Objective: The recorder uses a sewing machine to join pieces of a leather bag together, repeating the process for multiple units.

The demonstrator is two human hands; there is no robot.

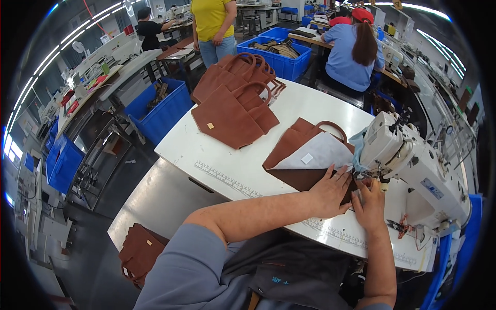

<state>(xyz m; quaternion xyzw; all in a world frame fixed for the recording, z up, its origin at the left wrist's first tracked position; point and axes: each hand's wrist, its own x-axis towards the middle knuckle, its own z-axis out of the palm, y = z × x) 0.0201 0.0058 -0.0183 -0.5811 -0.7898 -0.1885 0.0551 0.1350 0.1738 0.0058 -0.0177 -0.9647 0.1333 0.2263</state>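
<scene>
A brown bag piece (299,138) with a curved handle lies on the white table, its pale lining (315,150) folded up and a small white label on it. My left hand (330,192) rests flat on the dark lower part, fingers stretched toward the sewing machine (408,160). Close beside the needle, my right hand (370,204) has its thumb and fingers at the piece's right edge and seems to pinch it; the fingertips are partly hidden by the machine head. Pale blue cloth (357,147) hangs at the machine's left end.
Several brown bag pieces (227,116) with handles are stacked farther left on the table (178,139). Another brown piece (138,250) lies on a lower metal shelf (150,201). Thread snips (397,226) lie right of my right hand. Blue bins (170,111) and co-workers stand beyond.
</scene>
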